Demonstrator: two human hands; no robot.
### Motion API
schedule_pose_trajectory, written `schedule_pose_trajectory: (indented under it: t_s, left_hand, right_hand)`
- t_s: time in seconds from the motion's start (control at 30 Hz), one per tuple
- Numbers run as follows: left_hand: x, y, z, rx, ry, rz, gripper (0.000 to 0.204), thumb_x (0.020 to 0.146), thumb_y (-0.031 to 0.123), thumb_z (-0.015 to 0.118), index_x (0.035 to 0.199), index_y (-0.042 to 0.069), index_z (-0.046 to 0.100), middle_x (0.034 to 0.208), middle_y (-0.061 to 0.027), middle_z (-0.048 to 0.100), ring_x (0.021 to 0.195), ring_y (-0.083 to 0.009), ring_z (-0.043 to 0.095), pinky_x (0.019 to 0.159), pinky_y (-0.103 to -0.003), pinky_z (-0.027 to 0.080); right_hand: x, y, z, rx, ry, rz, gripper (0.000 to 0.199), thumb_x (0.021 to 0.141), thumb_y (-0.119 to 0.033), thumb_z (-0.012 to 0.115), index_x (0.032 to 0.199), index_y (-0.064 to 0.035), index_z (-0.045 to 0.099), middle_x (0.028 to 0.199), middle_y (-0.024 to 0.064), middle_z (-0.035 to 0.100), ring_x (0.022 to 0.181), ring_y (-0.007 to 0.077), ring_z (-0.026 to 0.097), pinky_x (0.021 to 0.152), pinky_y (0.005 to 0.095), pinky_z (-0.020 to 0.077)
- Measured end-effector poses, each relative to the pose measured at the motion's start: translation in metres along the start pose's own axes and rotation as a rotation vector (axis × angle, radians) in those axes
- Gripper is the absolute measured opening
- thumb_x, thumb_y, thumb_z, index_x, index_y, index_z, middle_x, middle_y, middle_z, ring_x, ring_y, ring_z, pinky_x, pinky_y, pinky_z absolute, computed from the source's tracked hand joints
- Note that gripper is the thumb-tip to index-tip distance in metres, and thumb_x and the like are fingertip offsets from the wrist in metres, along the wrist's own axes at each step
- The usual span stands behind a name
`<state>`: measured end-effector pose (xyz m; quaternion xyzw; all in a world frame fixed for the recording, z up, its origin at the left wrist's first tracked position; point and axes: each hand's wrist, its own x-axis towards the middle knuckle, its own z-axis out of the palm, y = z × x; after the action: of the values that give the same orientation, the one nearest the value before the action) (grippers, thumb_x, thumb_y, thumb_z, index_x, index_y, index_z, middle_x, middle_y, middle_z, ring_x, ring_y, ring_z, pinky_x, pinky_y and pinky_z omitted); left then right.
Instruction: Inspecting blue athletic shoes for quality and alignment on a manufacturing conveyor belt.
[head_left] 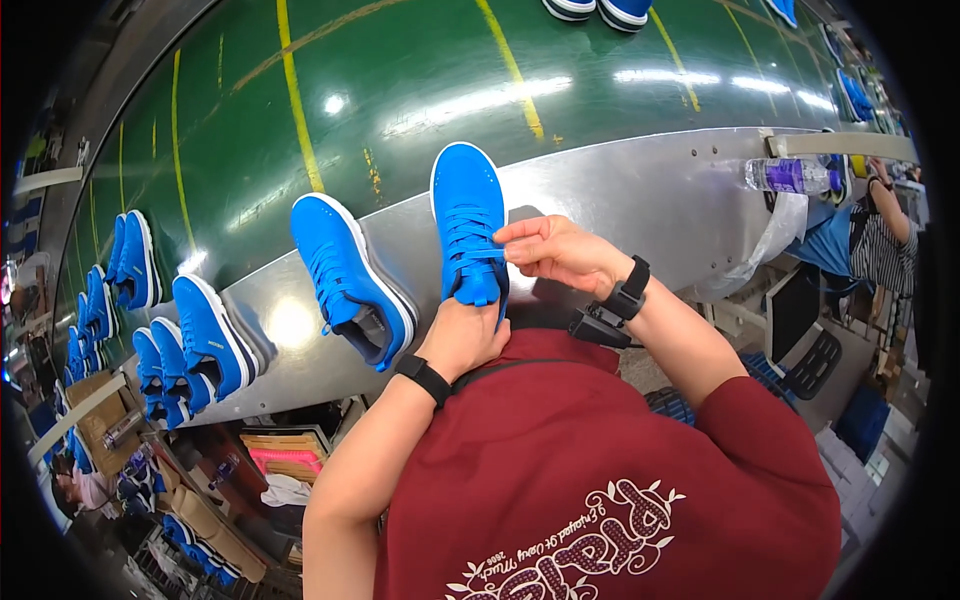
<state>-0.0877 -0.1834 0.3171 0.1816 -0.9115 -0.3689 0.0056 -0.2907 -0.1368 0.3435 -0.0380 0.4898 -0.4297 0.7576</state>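
- The left hand [462,338] cups the heel of a blue sneaker [468,225] standing on the metal ledge [640,200].
- The right hand [555,252] pinches its blue lace [478,255].
- A second blue sneaker [348,275] lies just beside, left.
- A green conveyor belt [420,90] runs beyond.

A shoe factory line. Many identical blue sneakers [205,335] sit in pairs along a long green conveyor belt [420,90] with a metal edge [640,200]. Other workers sit at stations beside it.
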Motion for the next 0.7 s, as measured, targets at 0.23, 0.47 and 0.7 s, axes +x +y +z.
schedule_pose_trajectory:
  t_s: [0.23,0.47,0.7]
  left_hand:
    - [0.002,0.0,0.0,0.004,-0.034,-0.016,0.044,0.077,0.024,0.064,0.108,-0.006,0.055,0.099,-0.0275,0.059,0.085,-0.0439,0.06,0.076,-0.048,0.051]
    - [0.003,0.005,-0.001,0.004,-0.019,-0.045,0.046,0.076,0.022,0.065,0.112,-0.006,0.054,0.1,-0.0285,0.059,0.086,-0.0444,0.059,0.077,-0.048,0.051]
    - [0.003,0.007,-0.001,-0.003,-0.026,-0.073,0.045,0.075,0.021,0.064,0.11,-0.006,0.053,0.095,-0.0279,0.06,0.08,-0.0437,0.06,0.073,-0.048,0.051]
  right_hand:
    - [0.008,0.002,-0.011,-0.418,0.384,-0.481,0.047,0.083,-0.008,0.069,0.127,0.0018,0.054,0.098,0.0115,0.069,0.094,0.0152,0.064,0.086,0.0277,0.0487]
    - [-0.008,0.054,0.026,-0.731,0.413,-0.718,0.037,0.091,-0.01,0.055,0.128,-0.0014,0.053,0.111,0.0189,0.066,0.102,0.028,0.065,0.09,0.0332,0.0492]
    - [-0.019,0.049,0.04,-0.844,0.557,-0.782,0.027,0.081,-0.015,0.068,0.106,-0.0049,0.068,0.087,0.0154,0.069,0.079,0.0277,0.067,0.072,0.034,0.0525]
